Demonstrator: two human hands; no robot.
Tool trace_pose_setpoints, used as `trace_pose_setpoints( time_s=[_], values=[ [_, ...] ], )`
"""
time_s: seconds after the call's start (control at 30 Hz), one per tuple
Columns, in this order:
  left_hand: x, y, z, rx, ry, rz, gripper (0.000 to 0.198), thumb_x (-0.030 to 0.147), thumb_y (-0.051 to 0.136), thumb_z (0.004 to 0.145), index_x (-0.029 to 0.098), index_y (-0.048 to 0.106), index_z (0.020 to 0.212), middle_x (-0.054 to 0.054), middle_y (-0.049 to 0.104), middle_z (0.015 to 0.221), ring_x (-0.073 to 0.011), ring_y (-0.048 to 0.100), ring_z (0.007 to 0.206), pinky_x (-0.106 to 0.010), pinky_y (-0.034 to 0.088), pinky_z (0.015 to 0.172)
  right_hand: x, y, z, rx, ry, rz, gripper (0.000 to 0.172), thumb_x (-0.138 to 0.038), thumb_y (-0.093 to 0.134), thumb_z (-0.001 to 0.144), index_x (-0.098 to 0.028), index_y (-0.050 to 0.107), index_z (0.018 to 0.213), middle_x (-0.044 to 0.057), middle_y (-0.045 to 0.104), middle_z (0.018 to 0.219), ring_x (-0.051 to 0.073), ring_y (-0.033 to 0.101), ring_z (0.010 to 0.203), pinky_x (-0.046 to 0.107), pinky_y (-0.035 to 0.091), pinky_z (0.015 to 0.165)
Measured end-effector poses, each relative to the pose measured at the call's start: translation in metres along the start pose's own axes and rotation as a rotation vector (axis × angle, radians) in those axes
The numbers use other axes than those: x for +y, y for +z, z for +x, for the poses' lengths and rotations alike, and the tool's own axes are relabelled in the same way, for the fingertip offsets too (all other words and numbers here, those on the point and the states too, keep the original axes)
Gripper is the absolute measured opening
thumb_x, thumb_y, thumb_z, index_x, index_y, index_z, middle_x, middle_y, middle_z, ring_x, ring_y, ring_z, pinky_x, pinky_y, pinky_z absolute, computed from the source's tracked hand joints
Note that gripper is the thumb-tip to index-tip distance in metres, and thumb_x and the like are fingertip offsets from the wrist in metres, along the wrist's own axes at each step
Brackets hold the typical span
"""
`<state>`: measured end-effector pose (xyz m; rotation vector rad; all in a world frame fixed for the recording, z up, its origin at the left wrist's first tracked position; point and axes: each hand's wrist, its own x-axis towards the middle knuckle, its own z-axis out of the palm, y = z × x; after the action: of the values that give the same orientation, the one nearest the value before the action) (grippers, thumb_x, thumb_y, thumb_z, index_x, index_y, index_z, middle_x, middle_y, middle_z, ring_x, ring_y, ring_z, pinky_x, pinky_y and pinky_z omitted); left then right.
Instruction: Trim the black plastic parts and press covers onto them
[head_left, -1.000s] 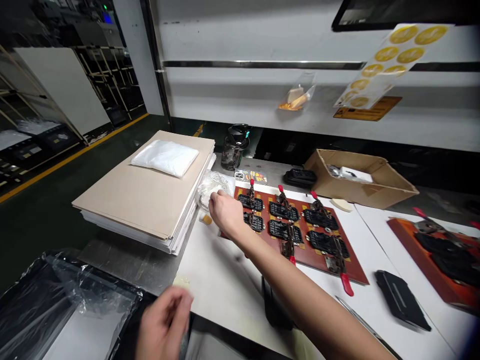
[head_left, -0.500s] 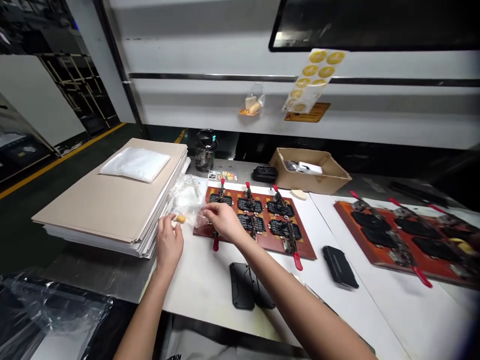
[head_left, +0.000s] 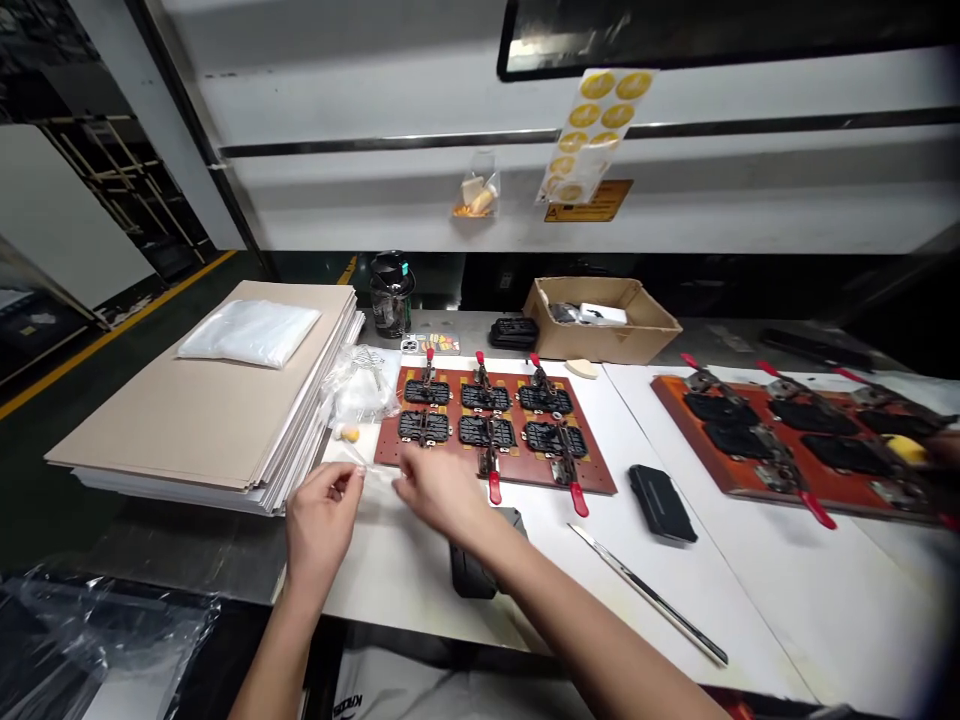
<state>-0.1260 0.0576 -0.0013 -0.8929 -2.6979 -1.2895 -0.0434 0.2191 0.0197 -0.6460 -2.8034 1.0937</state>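
Note:
My left hand [head_left: 321, 517] and my right hand [head_left: 439, 494] are held close together over the white table [head_left: 750, 590], in front of a red-brown clamp fixture [head_left: 491, 430]. Both pinch the ends of a small clear plastic bag [head_left: 373, 472] stretched between them. The fixture carries several black parts under red-handled toggle clamps. A small yellow piece [head_left: 348, 434] lies on the table just beyond my left hand. A crumpled clear bag [head_left: 360, 384] sits behind it.
A stack of cardboard sheets [head_left: 202, 410] with a white bag [head_left: 250, 332] on it stands at the left. A cardboard box [head_left: 600, 320], dark jar [head_left: 391, 293], second fixture [head_left: 795, 440], loose black parts [head_left: 660, 503] and a metal rod [head_left: 649, 594] lie around.
Both hands came back from the crumpled bag toward me, drawing a small clear bag out between them. The view swung to the right.

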Motion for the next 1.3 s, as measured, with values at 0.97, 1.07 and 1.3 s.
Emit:
trace_pose_setpoints(
  time_s=[0.97,1.07,1.3],
  values=[
    [-0.039,0.009,-0.072,-0.407,-0.249,-0.009,0.031,0.046,0.041,0.097,0.020,0.057,0.089,-0.001,0.067,0.076,-0.0157,0.064,0.066,-0.024,0.048,0.061,0.025,0.048,-0.102,0.107,0.083,0.359,0.023,-0.028,0.055,0.094,-0.018,0.065,0.076,0.001,0.059,0.078,0.014,0.053,0.069,0.025,0.036,0.063],
    [-0.026,0.003,-0.076,-0.350,-0.186,0.019,0.029,0.045,0.042,0.097,0.021,0.055,0.087,-0.001,0.063,0.077,-0.0164,0.060,0.068,-0.027,0.045,0.066,0.024,0.050,-0.108,0.078,0.032,0.250,0.023,-0.025,0.056,0.092,-0.017,0.057,0.070,0.000,0.057,0.076,0.012,0.051,0.068,0.024,0.033,0.063],
    [0.016,-0.001,-0.098,-0.373,0.195,0.089,0.022,0.028,0.037,0.100,0.023,0.058,0.104,-0.006,0.058,0.095,-0.0225,0.054,0.094,-0.035,0.040,0.084,0.019,-0.002,-0.100,-0.165,0.013,0.420,0.034,-0.034,0.059,0.090,-0.016,0.050,0.063,-0.004,0.046,0.060,0.010,0.041,0.061,0.022,0.026,0.056]
  ],
)
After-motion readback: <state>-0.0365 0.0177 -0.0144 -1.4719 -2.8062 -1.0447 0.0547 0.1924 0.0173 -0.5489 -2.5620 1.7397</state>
